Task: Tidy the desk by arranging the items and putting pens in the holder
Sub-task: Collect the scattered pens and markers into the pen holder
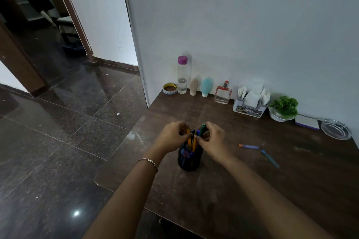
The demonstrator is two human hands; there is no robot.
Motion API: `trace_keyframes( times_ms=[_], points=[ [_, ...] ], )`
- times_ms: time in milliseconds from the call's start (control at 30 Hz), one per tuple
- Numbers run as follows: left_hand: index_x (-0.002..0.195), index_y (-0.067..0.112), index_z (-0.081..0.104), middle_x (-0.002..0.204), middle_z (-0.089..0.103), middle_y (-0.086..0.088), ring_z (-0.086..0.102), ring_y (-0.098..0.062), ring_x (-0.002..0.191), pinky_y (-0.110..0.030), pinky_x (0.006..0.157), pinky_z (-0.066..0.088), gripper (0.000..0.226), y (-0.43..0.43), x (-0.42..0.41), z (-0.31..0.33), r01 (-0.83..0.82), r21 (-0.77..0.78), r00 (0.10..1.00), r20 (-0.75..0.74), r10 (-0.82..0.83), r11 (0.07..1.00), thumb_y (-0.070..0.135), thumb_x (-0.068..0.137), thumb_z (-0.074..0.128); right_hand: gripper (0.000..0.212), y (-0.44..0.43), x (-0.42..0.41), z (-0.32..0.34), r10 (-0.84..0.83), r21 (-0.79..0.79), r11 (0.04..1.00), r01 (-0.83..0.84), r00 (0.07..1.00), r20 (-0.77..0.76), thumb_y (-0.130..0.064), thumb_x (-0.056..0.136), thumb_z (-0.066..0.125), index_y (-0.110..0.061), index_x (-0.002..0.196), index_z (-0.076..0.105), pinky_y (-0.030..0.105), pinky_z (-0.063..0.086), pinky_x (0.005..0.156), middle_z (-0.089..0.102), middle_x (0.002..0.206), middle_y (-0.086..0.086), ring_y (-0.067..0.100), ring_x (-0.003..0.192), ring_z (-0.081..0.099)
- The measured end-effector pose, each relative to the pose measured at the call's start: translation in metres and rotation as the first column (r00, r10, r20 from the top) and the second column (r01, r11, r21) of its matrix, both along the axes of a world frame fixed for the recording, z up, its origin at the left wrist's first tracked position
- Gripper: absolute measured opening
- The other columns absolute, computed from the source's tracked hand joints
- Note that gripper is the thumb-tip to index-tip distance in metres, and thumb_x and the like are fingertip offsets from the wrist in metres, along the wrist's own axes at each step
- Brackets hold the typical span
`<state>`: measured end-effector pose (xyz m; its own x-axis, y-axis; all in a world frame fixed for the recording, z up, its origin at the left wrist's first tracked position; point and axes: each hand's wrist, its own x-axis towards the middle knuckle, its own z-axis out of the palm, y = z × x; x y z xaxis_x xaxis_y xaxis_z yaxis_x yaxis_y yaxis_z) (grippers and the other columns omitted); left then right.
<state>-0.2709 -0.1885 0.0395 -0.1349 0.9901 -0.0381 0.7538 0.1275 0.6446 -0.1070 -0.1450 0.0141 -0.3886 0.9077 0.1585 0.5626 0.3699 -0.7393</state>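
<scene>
We note both hands meeting just above the black mesh holder (189, 163). The left hand (172, 136) pinches a yellow pen (188, 138) and the right hand (211, 141) curls round a green marker (203, 128). Right of the right hand, well apart, an orange-capped pen (249, 146) and a blue pen (270, 158) lie on the desk (233, 190).

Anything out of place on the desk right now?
Two pens lie loose on the desk right of the holder: an orange-tipped blue pen and a light-blue pen. The left hand pinches a yellow pen, the right hand a green pen, both in the holder.
</scene>
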Motion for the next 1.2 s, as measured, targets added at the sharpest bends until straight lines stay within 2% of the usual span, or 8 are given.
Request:
trace_keyframes(
  times_ms=[167,367,500,600,700,767,967,1200],
  points=[
    [0.108,0.020,0.063,0.100,0.066,0.005,0.060,-0.010,0.089,-0.028,0.079,0.052,0.021,0.002,0.003,0.002,-0.014,0.063,0.999,0.035,0.012,0.998,0.030,0.090,0.063,0.053,-0.004,0.004,0.004,0.016,0.067,0.998,-0.018,1.000,0.026,-0.015,0.081,0.072,-0.027,0.128,0.050,0.028,0.057,0.080,0.054,0.116,-0.006,0.007,0.095,0.059],
    [0.108,0.027,0.057,0.099,0.066,0.007,0.061,-0.011,0.085,-0.032,0.072,0.055,0.019,0.001,0.006,0.000,-0.015,0.146,0.998,-0.061,0.024,0.989,0.027,0.089,0.060,0.046,-0.005,0.009,0.005,0.058,0.205,0.975,-0.089,0.987,0.152,-0.021,0.088,0.065,-0.026,0.132,0.051,0.024,0.053,0.082,0.055,0.117,-0.005,0.005,0.099,0.055],
    [0.109,0.032,0.054,0.100,0.066,0.008,0.062,-0.013,0.086,-0.033,0.065,0.053,0.019,0.004,0.007,-0.004,0.026,0.183,0.976,-0.216,0.015,0.983,0.032,0.091,0.053,0.045,-0.004,0.009,0.003,0.085,0.238,0.962,-0.133,0.976,0.202,-0.020,0.089,0.064,-0.024,0.132,0.052,0.021,0.052,0.082,0.055,0.118,-0.005,0.007,0.102,0.057],
    [0.107,0.036,0.061,0.101,0.064,0.008,0.062,-0.011,0.088,-0.035,0.069,0.055,0.018,0.007,0.007,-0.009,0.047,0.130,0.962,-0.271,-0.010,0.990,0.034,0.089,0.056,0.044,-0.003,0.008,0.000,0.033,0.239,0.969,-0.067,0.989,0.146,-0.019,0.085,0.069,-0.021,0.125,0.053,0.014,0.047,0.077,0.054,0.119,-0.006,0.003,0.098,0.054],
    [0.108,0.033,0.068,0.104,0.062,0.006,0.060,-0.011,0.090,-0.036,0.073,0.055,0.021,0.005,0.008,-0.015,0.059,0.114,0.962,-0.271,-0.026,0.992,0.035,0.090,0.059,0.033,-0.003,0.009,0.000,-0.025,0.240,0.971,-0.002,0.994,0.110,-0.020,0.081,0.074,-0.020,0.108,0.056,0.008,0.040,0.068,0.056,0.105,-0.007,0.000,0.087,0.051],
    [0.108,0.030,0.070,0.106,0.060,0.007,0.058,-0.011,0.093,-0.036,0.075,0.054,0.021,0.003,0.009,-0.019,0.051,0.142,0.970,-0.241,-0.016,0.988,0.034,0.089,0.061,0.026,-0.001,0.011,-0.001,-0.008,0.260,0.965,-0.016,0.996,0.091,-0.021,0.080,0.074,-0.019,0.102,0.060,0.013,0.047,0.071,0.061,0.099,-0.007,0.002,0.086,0.056],
    [0.107,0.030,0.072,0.105,0.055,0.005,0.048,-0.015,0.104,-0.035,0.078,0.052,0.021,0.005,0.005,-0.026,0.030,0.152,0.959,-0.283,0.014,0.988,0.035,0.088,0.064,0.017,0.000,0.014,-0.003,0.025,0.302,0.952,-0.049,0.996,0.084,-0.021,0.085,0.069,-0.017,0.102,0.066,0.022,0.053,0.075,0.069,0.096,-0.003,0.008,0.087,0.063],
    [0.104,0.029,0.073,0.103,0.055,0.004,0.046,-0.016,0.104,-0.036,0.080,0.051,0.021,0.006,0.004,-0.028,0.018,0.155,0.960,-0.280,0.026,0.988,0.038,0.087,0.064,0.014,-0.006,0.017,-0.017,0.058,0.321,0.942,-0.098,0.989,0.133,-0.019,0.085,0.069,-0.016,0.099,0.070,0.016,0.046,0.078,0.066,0.103,-0.002,0.009,0.093,0.061]
  ],
)
